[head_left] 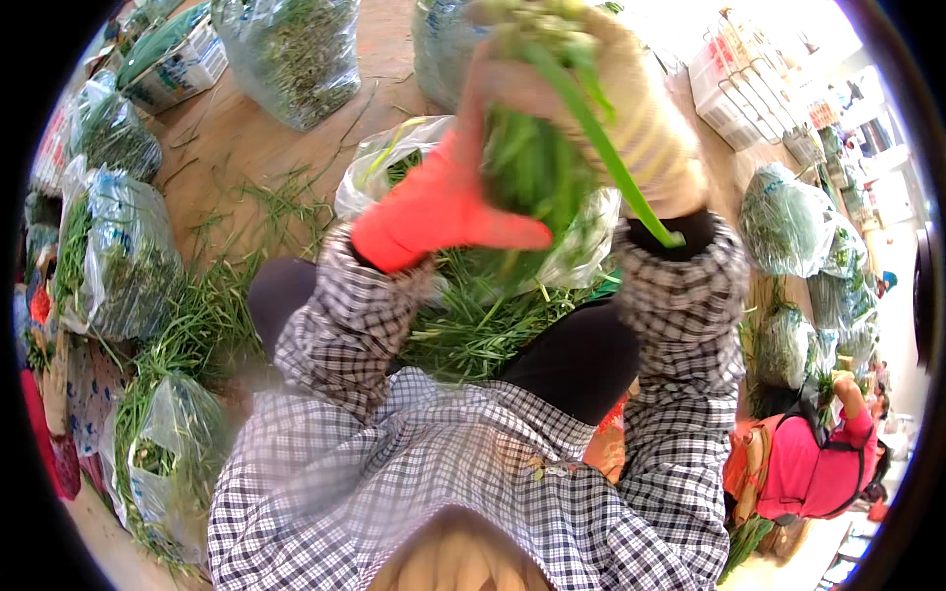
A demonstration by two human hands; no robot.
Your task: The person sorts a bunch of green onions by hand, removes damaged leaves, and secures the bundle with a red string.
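Up in front of me, my left hand (434, 202), in a bright red-orange glove, curls around a bunch of long green leafy stalks (532, 163). From the other side my right hand (650, 123), in a pale yellowish striped glove, grips the upper part of the same bunch. One long leaf hangs loose across the right wrist. Motion blurs the bunch and fingers, so the exact kind of green is unclear. Below, an opened clear plastic bag (581, 246) is partly hidden by the hands. Loose cut greens (463, 340) lie in a heap between my legs.
Filled plastic bags of greens stand at the left (128, 256), lower left (182, 453), far side (305, 59) and right (783, 222). Scattered stalks (207, 325) cover floor beside my left knee. A white crate (734, 84) stands far right. A person in pink (813, 463) sits at right.
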